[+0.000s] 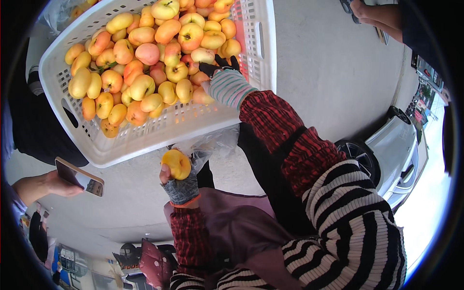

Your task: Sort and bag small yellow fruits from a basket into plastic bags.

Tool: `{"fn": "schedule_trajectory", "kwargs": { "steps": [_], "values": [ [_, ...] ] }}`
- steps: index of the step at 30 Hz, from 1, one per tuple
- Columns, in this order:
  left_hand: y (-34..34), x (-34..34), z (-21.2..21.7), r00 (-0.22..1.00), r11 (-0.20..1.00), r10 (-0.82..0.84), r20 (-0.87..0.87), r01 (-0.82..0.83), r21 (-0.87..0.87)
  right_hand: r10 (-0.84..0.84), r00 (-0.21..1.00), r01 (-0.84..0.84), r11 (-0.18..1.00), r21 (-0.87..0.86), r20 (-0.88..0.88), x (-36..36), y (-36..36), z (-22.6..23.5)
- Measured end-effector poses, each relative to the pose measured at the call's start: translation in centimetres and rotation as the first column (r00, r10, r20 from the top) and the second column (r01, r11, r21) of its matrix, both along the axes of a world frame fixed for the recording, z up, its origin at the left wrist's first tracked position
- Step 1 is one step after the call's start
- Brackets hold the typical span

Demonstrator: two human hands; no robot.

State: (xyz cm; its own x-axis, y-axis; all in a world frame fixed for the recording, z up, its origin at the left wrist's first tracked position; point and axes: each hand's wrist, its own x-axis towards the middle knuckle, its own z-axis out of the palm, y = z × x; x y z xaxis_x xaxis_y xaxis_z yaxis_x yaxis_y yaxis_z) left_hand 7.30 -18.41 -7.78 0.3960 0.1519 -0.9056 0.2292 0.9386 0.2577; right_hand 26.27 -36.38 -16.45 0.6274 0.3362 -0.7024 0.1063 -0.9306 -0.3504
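A white plastic crate [159, 133] holds several yellow-orange peaches [140, 87]. My left hand [180, 186], in a grey glove, is shut on one yellow peach [177, 163] just below the crate's near rim. A clear plastic bag [212, 142] hangs beside that peach. My right hand [226, 83], in a striped glove with black fingertips, reaches into the crate's right side and rests on the fruit pile. Its fingers bend down among the peaches, and I cannot see whether they grip one.
Another person's hand [41, 186] holds a phone [79, 176] at the left. A second person's hand [377, 14] shows at the top right. A silver car [398, 150] stands to the right on the grey concrete ground [328, 72].
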Motion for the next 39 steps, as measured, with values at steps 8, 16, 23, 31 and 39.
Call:
{"fn": "schedule_trajectory", "kwargs": {
  "steps": [8,16,23,31,39],
  "values": [
    [0.7,-1.5,-0.2,0.992,0.986,0.111,0.061,-0.103,-0.128,-0.189,0.951,0.243,0.946,-0.214,0.243,3.5,0.2,4.7],
    [0.8,-2.2,0.0,0.999,0.999,0.026,0.031,-0.025,-0.020,0.113,0.830,-0.351,0.866,0.355,0.546,-3.2,10.6,2.8],
    [2.7,-3.4,-0.1,0.998,0.998,0.049,0.034,-0.048,-0.046,0.308,0.793,-0.472,0.856,0.211,0.526,-3.0,16.1,-0.2],
    [4.0,-5.0,-0.2,0.988,0.984,0.151,0.032,-0.148,-0.095,0.557,0.637,-0.638,0.769,-0.040,0.533,-0.2,9.8,0.6],
    [3.3,-4.5,-0.8,0.980,0.976,0.196,-0.022,-0.197,-0.093,0.616,0.731,-0.664,0.741,0.099,0.294,0.2,20.0,3.6]
  ]
}}
